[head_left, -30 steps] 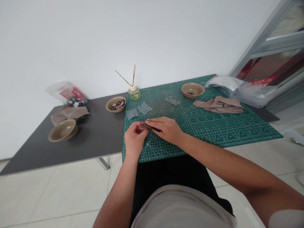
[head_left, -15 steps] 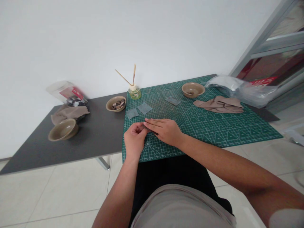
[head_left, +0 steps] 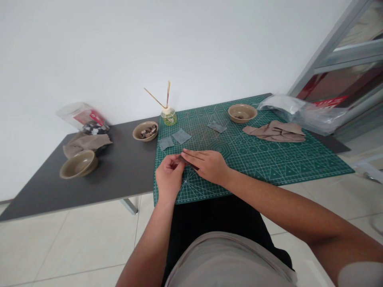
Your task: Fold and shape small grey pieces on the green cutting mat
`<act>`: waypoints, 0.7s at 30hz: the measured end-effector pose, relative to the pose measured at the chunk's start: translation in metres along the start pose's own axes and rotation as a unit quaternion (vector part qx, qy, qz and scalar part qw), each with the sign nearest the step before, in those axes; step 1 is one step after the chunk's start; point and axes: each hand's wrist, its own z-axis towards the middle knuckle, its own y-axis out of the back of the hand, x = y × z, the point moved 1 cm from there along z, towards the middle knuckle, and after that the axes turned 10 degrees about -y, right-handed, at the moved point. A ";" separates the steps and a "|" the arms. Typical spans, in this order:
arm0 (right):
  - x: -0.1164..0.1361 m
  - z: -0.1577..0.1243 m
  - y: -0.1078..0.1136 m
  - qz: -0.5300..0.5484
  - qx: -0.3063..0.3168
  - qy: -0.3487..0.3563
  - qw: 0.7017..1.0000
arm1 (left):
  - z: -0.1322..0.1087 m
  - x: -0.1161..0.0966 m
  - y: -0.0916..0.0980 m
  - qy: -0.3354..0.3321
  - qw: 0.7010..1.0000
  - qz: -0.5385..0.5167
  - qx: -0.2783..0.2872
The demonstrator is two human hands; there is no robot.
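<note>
Green cutting mat (head_left: pixel 263 159) lies beneath both hands (head_left: pixel 191 164), held close together.

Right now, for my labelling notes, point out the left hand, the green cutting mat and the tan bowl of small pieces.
left hand (head_left: pixel 169 172): head view, middle of the hand.
green cutting mat (head_left: pixel 287 169): head view, bare grid right of the hands.
tan bowl (head_left: pixel 145 138): head view, front wall.

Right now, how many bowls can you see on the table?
3. One bowl is at the left end of the table, another bowl is just left of the cutting mat, and the third bowl sits on the mat's far side.
</note>
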 end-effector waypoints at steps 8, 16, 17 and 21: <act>-0.001 -0.001 0.000 -0.022 -0.004 -0.084 0.996 | 0.000 0.002 -0.003 0.027 0.995 -0.094 -0.017; 0.000 0.000 0.000 -0.012 0.011 -0.031 0.999 | 0.001 0.000 -0.004 0.009 0.995 -0.099 -0.009; 0.000 0.000 -0.001 -0.013 0.017 -0.035 0.999 | 0.001 0.000 -0.004 0.007 0.995 -0.101 -0.006; 0.001 0.000 0.000 -0.023 0.028 -0.071 0.997 | 0.001 0.001 -0.005 -0.002 0.993 -0.116 -0.005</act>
